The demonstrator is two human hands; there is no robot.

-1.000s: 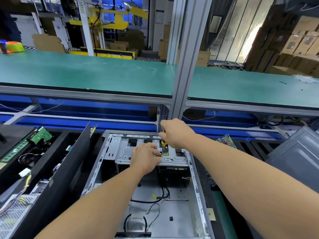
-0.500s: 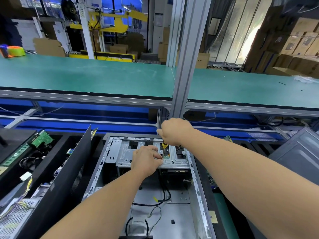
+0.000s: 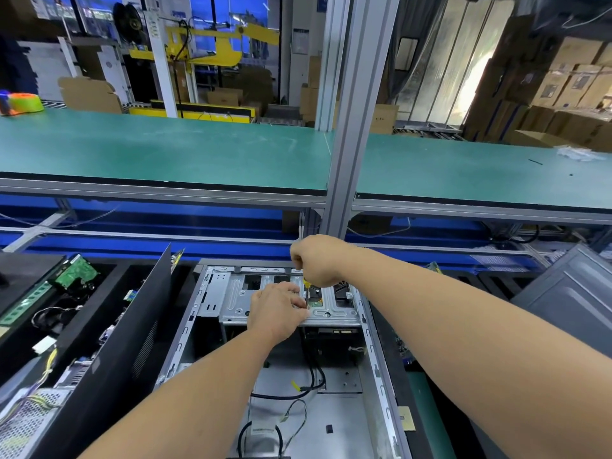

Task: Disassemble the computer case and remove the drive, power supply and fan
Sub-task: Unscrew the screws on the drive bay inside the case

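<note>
I am on the drive step: the computer case [image 3: 374,352] lies open on its side in front of me, and both my hands are up at the drive cage [image 3: 238,303], the perforated silver bracket across the far end of the chassis. My right hand [image 3: 318,260] is fisted around the handle of a screwdriver [image 3: 306,291] — fingers wrapped fully round it, only a bit of yellow and the thin shaft showing below my fist — and the shaft stands nearly upright with its tip down at the cage's top plate. My left hand [image 3: 276,309] rests on the cage just beside that tip, fingers curled toward the shaft; whether they steady the blade, pinch a screw or simply press the plate I cannot tell, because my own knuckles hide the contact

The drive [image 3: 331,334] itself sits under the cage, only its dark near edge showing below the plate, so it looks not yet freed. Black cables [image 3: 314,379] run from beneath it down across the case floor

Judging from this, the next move calls for keeping the tip seated square in the screw head with downward pressure as I turn, the left hand holding things from shifting — a slip could strip the head or drop the screw into the chassis. Once the fasteners are out, I expect the cables want unplugging before the drive can slide free
</note>
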